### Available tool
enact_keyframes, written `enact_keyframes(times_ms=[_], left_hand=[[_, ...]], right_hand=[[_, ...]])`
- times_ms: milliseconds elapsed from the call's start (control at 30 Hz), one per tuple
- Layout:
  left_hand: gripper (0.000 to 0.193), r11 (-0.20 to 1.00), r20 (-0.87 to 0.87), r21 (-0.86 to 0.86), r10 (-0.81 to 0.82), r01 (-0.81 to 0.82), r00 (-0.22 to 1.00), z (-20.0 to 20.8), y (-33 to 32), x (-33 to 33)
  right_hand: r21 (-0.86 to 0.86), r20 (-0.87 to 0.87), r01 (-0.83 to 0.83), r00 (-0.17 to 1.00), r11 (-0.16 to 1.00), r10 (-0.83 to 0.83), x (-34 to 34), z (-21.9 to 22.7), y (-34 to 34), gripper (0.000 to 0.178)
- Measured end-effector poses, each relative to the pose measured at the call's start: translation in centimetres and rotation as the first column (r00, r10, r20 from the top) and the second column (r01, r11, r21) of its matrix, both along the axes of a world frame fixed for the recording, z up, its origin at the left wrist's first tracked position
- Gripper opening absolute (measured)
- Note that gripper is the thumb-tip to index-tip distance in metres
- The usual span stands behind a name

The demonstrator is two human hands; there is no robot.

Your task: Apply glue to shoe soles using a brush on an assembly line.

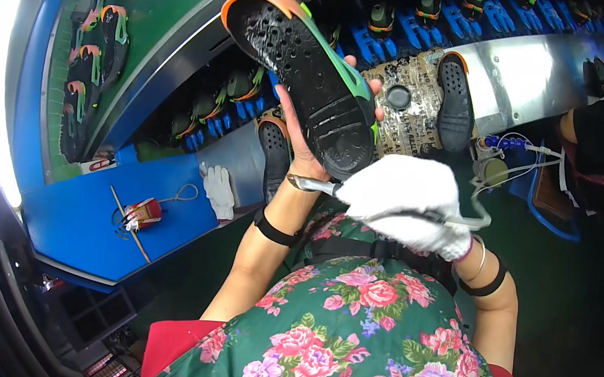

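My left hand (302, 154), bare, grips a shoe sole (310, 84) from below and along its side, fingertips showing past the far edge. The sole's inner face is black, with holes toward the toe, an orange and green rim and a wet-looking shine. My right hand (406, 200), in a white knitted glove, is closed around a slim brush-like tool (314, 185) with a metal neck. Its tip lies just below the sole's heel, in front of my left wrist; whether it touches anything cannot be told. A thin grey hose (480, 207) trails from the glove's right side.
Another sole (453, 102) lies on the taped, brown-covered bench (411, 135) beside a small dark round cap (398, 97). One more sole (273, 155) sits behind my left forearm. Shoes on blue racks (419, 33) line the back. Several soles rest on the green conveyor (165, 4); a white glove (219, 192) lies at the blue table (71, 220).
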State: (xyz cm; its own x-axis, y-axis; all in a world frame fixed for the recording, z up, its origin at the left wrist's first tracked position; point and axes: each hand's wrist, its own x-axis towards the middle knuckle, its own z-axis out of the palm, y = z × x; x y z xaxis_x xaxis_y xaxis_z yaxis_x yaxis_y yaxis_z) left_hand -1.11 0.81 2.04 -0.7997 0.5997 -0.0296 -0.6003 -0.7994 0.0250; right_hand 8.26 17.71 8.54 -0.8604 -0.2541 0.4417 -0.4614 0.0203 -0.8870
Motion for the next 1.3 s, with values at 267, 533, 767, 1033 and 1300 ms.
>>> enact_keyframes(times_ms=[267,533,767,1033,1300], left_hand=[[0.107,0.992,-0.106,-0.087,-0.098,0.089,0.99,0.1,-0.5,-1.0],[0.094,0.963,-0.155,-0.084,-0.265,0.255,0.952,0.5,-1.0,-1.0],[0.08,0.899,-0.13,-0.176,-0.424,0.4,0.896,0.4,-1.9,-2.0],[0.087,0.73,-0.115,-0.535,-0.562,0.426,0.819,0.5,-2.2,-3.3],[0.087,0.792,-0.095,-0.456,-0.497,0.406,0.863,0.1,-2.0,-3.5]], right_hand=[[0.15,-0.22,0.056,0.975,0.987,-0.022,0.4,-0.9,-0.4,0.019],[0.237,-0.182,0.117,0.981,0.965,-0.074,0.0,-0.2,0.4,0.02],[0.132,-0.116,-0.093,0.987,0.987,0.109,0.5,0.2,0.6,0.027],[0.281,-0.224,-0.034,0.97,0.959,0.1,1.1,-0.8,0.3,0.024],[0.017,0.09,-0.067,0.994,0.998,0.065,-0.3,0.1,0.8,0.019]])
